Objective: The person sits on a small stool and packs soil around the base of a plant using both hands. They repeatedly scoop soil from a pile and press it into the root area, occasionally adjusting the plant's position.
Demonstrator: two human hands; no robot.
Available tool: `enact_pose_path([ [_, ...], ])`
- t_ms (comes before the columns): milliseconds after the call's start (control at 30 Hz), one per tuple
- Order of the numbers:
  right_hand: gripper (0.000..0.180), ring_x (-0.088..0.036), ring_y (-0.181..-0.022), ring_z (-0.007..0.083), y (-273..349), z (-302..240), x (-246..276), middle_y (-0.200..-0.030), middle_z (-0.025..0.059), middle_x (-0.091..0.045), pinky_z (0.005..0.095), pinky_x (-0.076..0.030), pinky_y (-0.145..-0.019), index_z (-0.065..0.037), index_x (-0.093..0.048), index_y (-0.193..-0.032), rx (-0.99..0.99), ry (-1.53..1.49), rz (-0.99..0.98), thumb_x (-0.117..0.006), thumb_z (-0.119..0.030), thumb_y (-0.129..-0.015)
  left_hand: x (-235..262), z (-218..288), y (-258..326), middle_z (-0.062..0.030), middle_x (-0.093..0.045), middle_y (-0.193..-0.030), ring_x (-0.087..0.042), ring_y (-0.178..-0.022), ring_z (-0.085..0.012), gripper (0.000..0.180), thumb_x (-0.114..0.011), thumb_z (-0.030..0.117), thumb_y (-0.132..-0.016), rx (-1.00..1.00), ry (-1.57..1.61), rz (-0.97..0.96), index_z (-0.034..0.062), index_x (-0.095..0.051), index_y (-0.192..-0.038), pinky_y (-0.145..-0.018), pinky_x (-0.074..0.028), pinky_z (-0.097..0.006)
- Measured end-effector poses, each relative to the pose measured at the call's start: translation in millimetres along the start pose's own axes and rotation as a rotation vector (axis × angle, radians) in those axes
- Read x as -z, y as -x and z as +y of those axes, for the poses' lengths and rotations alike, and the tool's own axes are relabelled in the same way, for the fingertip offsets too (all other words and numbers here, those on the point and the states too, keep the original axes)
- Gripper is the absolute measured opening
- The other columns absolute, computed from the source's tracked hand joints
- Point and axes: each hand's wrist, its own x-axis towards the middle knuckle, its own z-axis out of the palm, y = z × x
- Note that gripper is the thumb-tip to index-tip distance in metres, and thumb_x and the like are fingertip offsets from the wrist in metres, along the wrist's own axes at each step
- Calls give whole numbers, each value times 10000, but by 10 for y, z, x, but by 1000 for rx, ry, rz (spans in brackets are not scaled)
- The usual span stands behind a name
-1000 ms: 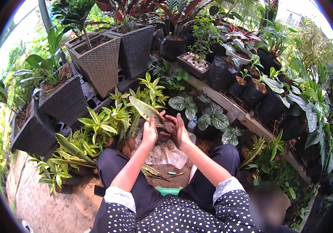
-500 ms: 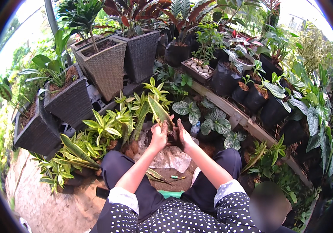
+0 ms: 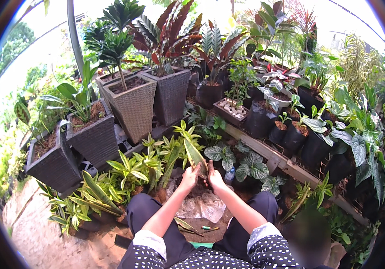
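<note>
My left hand (image 3: 189, 177) and my right hand (image 3: 215, 178) meet in front of me, both closed around the base of a small plant (image 3: 196, 155) with one long green leaf that points up and to the left. The plant's base looks dark with soil. Below the hands lies a crumpled clear plastic bag (image 3: 201, 206) on brown soil between my knees. I sit with my legs apart in dark trousers.
Woven square planters (image 3: 132, 107) stand behind at the left. A wooden shelf (image 3: 286, 163) with black nursery pots (image 3: 291, 136) runs along the right. Low yellow-green plants (image 3: 129, 172) crowd my left side. A small pen-like tool (image 3: 209, 228) lies on the soil.
The view has tilted up, so my hands now sit lower in it. They still hold the leafy plant, now a little closer together over the plastic bag.
</note>
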Motion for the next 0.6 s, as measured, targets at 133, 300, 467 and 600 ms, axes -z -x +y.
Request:
enact_pose_path([
  [133,713,-484,-475,140,247,-258,-90,-611,32,-532,266,-390,-434,-55,-592,-881,-84,-174,-238,-299,-704,-847,-43,465,159,-67,-640,-893,-601,-613,-142,391,-426,346,-954,180,10,14,36,-565,-1149,-450,-481,-256],
  [300,490,-449,-493,85,87,-47,-64,-627,-5,-510,240,-361,-435,-79,-525,-744,73,-32,-221,-537,-558,-846,-104,512,153,-72,-644,-993,-629,-673,-146,423,-423,380,-942,91,124,-95,57,-554,-1182,-503,-513,-256],
  [467,480,-460,-536,80,254,-140,-79,-669,-12,-517,225,-360,-475,-76,-540,-780,136,78,-214,-560,-553,-834,94,488,205,-102,-623,-1048,-616,-765,-156,557,-448,483,-903,115,52,-229,22,-537,-1201,-589,-529,-274],
  [600,597,-608,-683,177,394,-146,-36,-788,60,-614,280,-464,-562,-46,-574,-893,-24,-275,-507,-459,-629,-840,41,696,356,-11,-551,-669,-481,-478,-77,600,-448,502,-905,151,18,-256,8,-512,-1239,-385,-399,-209],
])
